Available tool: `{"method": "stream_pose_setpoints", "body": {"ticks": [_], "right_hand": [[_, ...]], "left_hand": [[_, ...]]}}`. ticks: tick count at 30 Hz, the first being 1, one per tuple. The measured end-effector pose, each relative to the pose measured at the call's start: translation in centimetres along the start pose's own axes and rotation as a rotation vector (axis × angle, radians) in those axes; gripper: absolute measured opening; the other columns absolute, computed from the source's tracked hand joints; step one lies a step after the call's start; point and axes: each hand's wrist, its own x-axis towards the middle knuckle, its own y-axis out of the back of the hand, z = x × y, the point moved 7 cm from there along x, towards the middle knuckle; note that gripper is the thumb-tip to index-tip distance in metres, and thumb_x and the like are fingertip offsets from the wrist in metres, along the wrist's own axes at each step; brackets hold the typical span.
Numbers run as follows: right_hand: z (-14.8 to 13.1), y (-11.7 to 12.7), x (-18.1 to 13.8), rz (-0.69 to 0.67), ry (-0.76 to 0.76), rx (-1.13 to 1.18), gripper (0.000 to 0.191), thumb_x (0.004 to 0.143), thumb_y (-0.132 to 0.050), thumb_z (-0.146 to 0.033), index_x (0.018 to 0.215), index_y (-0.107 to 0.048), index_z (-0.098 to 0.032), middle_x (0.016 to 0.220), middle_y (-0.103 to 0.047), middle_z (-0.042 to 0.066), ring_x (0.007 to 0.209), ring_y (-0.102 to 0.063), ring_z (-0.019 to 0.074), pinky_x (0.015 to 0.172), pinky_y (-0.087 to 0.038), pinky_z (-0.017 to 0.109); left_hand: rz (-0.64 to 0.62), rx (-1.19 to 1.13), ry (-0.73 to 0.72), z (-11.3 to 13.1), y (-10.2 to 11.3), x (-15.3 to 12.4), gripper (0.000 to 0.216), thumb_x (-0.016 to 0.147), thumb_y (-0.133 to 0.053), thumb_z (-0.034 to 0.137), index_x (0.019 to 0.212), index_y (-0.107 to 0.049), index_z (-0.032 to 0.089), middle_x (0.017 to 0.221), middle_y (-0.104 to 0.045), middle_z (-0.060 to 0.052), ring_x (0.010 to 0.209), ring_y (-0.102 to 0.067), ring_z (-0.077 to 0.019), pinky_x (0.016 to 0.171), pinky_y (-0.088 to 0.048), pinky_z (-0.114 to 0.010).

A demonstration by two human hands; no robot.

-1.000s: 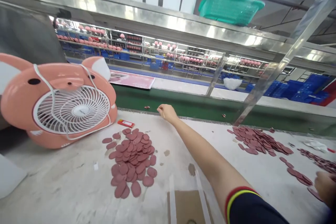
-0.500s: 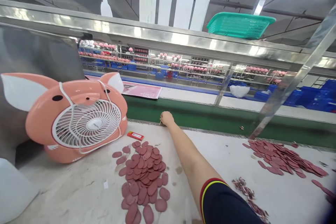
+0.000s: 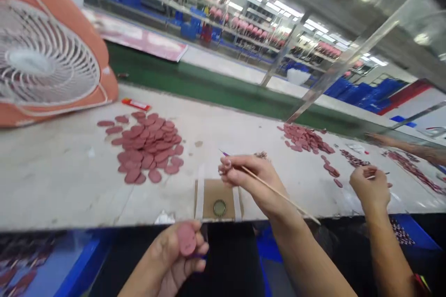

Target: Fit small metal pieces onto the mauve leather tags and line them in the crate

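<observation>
Low in the view, my left hand (image 3: pixel 170 255) is closed around a pink oval disc (image 3: pixel 187 239) that has small dark marks on its face. My right hand (image 3: pixel 254 178), above the table's front edge, grips a thin wooden stick (image 3: pixel 278 192) with a purple pointed tip. Some small thing at its fingertips is too blurred to name. Below that hand, a bottle cap (image 3: pixel 219 208) lies on a piece of cardboard (image 3: pixel 211 190) taped at the edge. Left of it spreads a heap of pink oval discs (image 3: pixel 149 146).
A pig-shaped fan (image 3: pixel 104 72) stands at left. Behind the table runs a green conveyor belt (image 3: pixel 209 84). Another disc pile (image 3: pixel 306 138) lies at right, near a co-worker's hand (image 3: pixel 371 185). A red packet (image 3: pixel 135 104) sits by the fan. Blue bins (image 3: pixel 78 264) are below.
My right hand has come back from the conveyor belt toward the front edge, still with the stick. The view has tilted down and right, bringing my left hand with its disc and a co-worker's hands into sight.
</observation>
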Motion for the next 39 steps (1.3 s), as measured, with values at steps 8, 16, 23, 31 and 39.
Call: {"method": "stream_pose_setpoints", "body": {"ticks": [8, 16, 23, 31, 39], "right_hand": [[0.3, -1.6, -8.3, -0.123, 0.024, -0.102, 0.015, 0.093, -0.073, -0.021, 0.105, -0.074, -0.030, 0.098, -0.070, -0.001, 0.091, -0.065, 0.0118, 0.083, -0.052, 0.018], [-0.6, -3.6, -8.5, -0.179, 0.137, -0.262, 0.020, 0.093, -0.072, -0.015, 0.109, -0.072, -0.027, 0.094, -0.072, -0.002, 0.082, -0.068, 0.0124, 0.075, -0.052, 0.020], [-0.8, -4.1, -8.5, -0.186, 0.179, -0.339, 0.024, 0.090, -0.073, -0.009, 0.106, -0.072, -0.026, 0.095, -0.072, -0.003, 0.081, -0.068, 0.0127, 0.074, -0.054, 0.020], [-0.6, -4.3, -8.8, -0.236, 0.154, -0.381, 0.021, 0.093, -0.072, -0.015, 0.110, -0.071, -0.028, 0.098, -0.072, -0.004, 0.085, -0.069, 0.0132, 0.078, -0.054, 0.020], [-1.0, -4.7, -8.5, -0.265, 0.169, -0.409, 0.021, 0.094, -0.071, -0.013, 0.108, -0.070, -0.028, 0.096, -0.072, -0.005, 0.082, -0.069, 0.0126, 0.076, -0.054, 0.021]], "left_hand": [[-0.005, 0.091, 0.099, -1.8, -1.3, -1.5, 0.038, 0.064, -0.087, 0.047, 0.087, -0.079, 0.019, 0.075, -0.072, -0.004, 0.074, -0.068, -0.0156, 0.061, -0.058, -0.021], [-0.096, 0.107, 0.079, -2.2, -1.1, -2.3, 0.034, 0.074, -0.080, 0.048, 0.081, -0.076, 0.015, 0.077, -0.066, -0.002, 0.073, -0.064, -0.0123, 0.062, -0.056, -0.018], [-0.081, 0.098, 0.098, -2.5, -0.8, -2.5, 0.028, 0.075, -0.079, 0.045, 0.077, -0.078, 0.017, 0.071, -0.068, 0.000, 0.069, -0.066, -0.0110, 0.060, -0.056, -0.016], [-0.055, 0.103, 0.118, -2.7, -0.5, -2.3, 0.032, 0.072, -0.081, 0.047, 0.080, -0.079, 0.016, 0.069, -0.070, -0.002, 0.065, -0.066, -0.0101, 0.059, -0.057, -0.016], [-0.035, 0.120, 0.126, -2.8, -0.3, -2.4, 0.036, 0.068, -0.082, 0.051, 0.076, -0.079, 0.016, 0.067, -0.070, -0.002, 0.061, -0.065, -0.0094, 0.056, -0.056, -0.015]]}}
